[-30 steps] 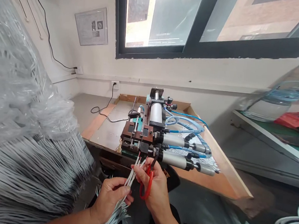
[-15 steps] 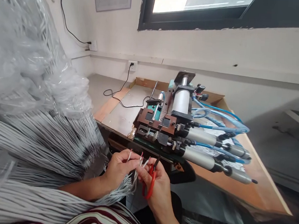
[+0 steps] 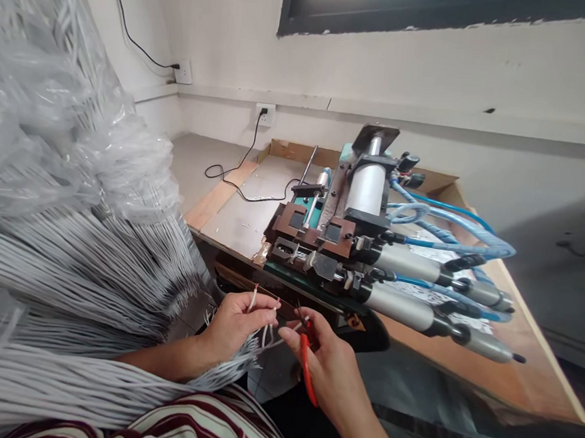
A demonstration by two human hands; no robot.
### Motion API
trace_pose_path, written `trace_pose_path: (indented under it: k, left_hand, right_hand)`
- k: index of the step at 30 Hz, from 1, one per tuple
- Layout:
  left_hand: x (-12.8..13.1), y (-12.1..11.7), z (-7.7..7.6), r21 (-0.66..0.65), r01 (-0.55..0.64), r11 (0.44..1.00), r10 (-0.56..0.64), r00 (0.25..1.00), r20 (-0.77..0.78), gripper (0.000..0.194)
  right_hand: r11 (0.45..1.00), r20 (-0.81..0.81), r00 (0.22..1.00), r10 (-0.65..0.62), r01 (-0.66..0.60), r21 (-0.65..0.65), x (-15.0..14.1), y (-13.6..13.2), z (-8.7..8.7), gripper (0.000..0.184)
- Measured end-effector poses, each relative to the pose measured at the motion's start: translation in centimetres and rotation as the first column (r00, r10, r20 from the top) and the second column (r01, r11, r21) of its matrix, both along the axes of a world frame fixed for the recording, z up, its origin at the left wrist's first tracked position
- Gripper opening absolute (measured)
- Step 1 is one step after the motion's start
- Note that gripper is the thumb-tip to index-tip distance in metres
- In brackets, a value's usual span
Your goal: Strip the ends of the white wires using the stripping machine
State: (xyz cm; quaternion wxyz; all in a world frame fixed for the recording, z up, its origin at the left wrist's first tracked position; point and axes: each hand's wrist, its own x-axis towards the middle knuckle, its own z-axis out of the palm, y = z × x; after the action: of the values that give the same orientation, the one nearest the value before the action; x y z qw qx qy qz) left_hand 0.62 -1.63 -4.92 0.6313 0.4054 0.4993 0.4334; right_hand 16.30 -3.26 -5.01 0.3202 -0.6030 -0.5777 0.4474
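Observation:
My left hand pinches thin grey-white cables between thumb and fingers. Two short ends with reddish tips poke up from it, one cable end standing above the forefinger. My right hand is closed round red-handled scissors, their dark blades pointing up and away from me. A cable end also lies by the right thumb and fingertips; whether it is gripped there is hard to make out. Loose grey cables hang between the hands. Both hands are in front of the bench edge, below the pneumatic machine.
Large bundles of grey cables, partly wrapped in clear plastic, fill the left side and cross my lap. The machine's cylinders and blue hoses spread rightwards over the wooden bench. A black cord lies on the bench.
My right hand has moved right, away from my left hand, and the scissors have turned with it. The left hand keeps its pinch on the cables. The head view has tilted slightly down.

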Motion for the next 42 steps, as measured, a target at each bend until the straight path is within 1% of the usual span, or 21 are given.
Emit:
trace_pose_path:
  k: [1, 3, 6, 9, 12, 15, 18, 21, 23, 25, 29, 32, 36, 39, 41, 42]
  left_hand:
    - [-0.1, -0.1, -0.1, -0.002, 0.021, 1.0, -0.021, 1.0, -0.008, 0.019]
    - [-0.2, -0.2, -0.3, 0.006, 0.069, 0.998, -0.069, 0.997, -0.022, 0.021]
    - [-0.3, -0.3, -0.2, 0.065, 0.14, 0.988, -0.134, 0.987, -0.087, 0.02]
    - [-0.3, -0.4, 0.0, 0.155, 0.21, 0.965, -0.182, 0.967, -0.178, 0.019]
    - [-0.3, -0.4, 0.3, 0.208, 0.284, 0.936, -0.236, 0.944, -0.229, 0.019]
    - [-0.2, -0.3, 0.3, 0.227, 0.315, 0.921, -0.252, 0.93, -0.269, 0.019]
    - [-0.1, -0.3, 0.3, 0.223, 0.322, 0.92, -0.253, 0.923, -0.29, 0.019]
    - [-0.2, -0.3, 0.3, 0.209, 0.338, 0.918, -0.271, 0.917, -0.294, 0.019]
    - [-0.2, -0.3, 0.3, 0.203, 0.342, 0.917, -0.275, 0.914, -0.297, 0.019]
    - [-0.2, -0.3, 0.4, 0.198, 0.348, 0.916, -0.281, 0.912, -0.3, 0.019]
    - [-0.3, -0.3, 0.4, 0.194, 0.37, 0.909, -0.299, 0.901, -0.315, 0.019]
    - [-0.3, -0.3, 0.3, 0.182, 0.373, 0.91, -0.301, 0.895, -0.329, 0.019]
    - [-0.2, -0.3, 0.1, 0.16, 0.377, 0.912, -0.316, 0.896, -0.312, 0.018]
    - [-0.2, -0.4, -0.2, 0.118, 0.347, 0.93, -0.309, 0.915, -0.259, 0.018]
    - [-0.3, -0.4, -0.4, 0.071, 0.302, 0.951, -0.28, 0.935, -0.218, 0.019]
    - [-0.3, -0.4, -0.5, 0.055, 0.279, 0.959, -0.262, 0.943, -0.206, 0.019]
  right_hand:
    - [0.999, 0.065, 0.996, 0.053, -0.053, 0.0, 0.6, 0.0, 0.5, 0.037]
    - [0.985, 0.122, 0.977, 0.174, -0.172, -0.026, 1.6, 0.1, 1.4, 0.035]
    - [0.948, 0.116, 0.941, 0.318, -0.313, -0.057, 2.4, 0.1, 2.3, 0.028]
    - [0.926, 0.088, 0.922, 0.377, -0.374, -0.051, 2.4, 0.2, 2.6, 0.023]
    - [0.929, 0.055, 0.927, 0.371, -0.371, -0.014, 2.2, 0.2, 2.4, 0.019]
    - [0.931, 0.01, 0.931, 0.366, -0.366, -0.004, 2.2, 0.1, 2.3, 0.014]
    - [0.934, -0.054, 0.933, 0.355, -0.357, -0.025, 2.4, 0.1, 2.3, 0.014]
    - [0.933, -0.106, 0.933, 0.345, -0.353, -0.072, 2.4, 0.1, 2.2, 0.017]
    - [0.932, -0.11, 0.934, 0.339, -0.349, -0.095, 2.4, 0.1, 2.3, 0.017]
    - [0.931, -0.078, 0.936, 0.344, -0.351, -0.098, 2.3, 0.1, 2.3, 0.018]
    - [0.927, -0.027, 0.928, 0.372, -0.373, -0.041, 2.3, 0.1, 2.1, 0.022]
    - [0.929, -0.061, 0.928, 0.367, -0.369, -0.022, 2.3, 0.1, 1.6, 0.023]
    - [0.924, -0.127, 0.921, 0.369, -0.378, -0.058, 2.2, 0.0, 0.8, 0.023]
    - [0.934, -0.089, 0.936, 0.34, -0.347, -0.084, 2.5, 0.0, 0.6, 0.022]
    - [0.951, -0.003, 0.958, 0.286, -0.284, -0.123, 3.7, -0.2, 0.3, 0.023]
    - [0.963, 0.056, 0.969, 0.242, -0.232, -0.14, 4.6, -0.3, 0.1, 0.025]
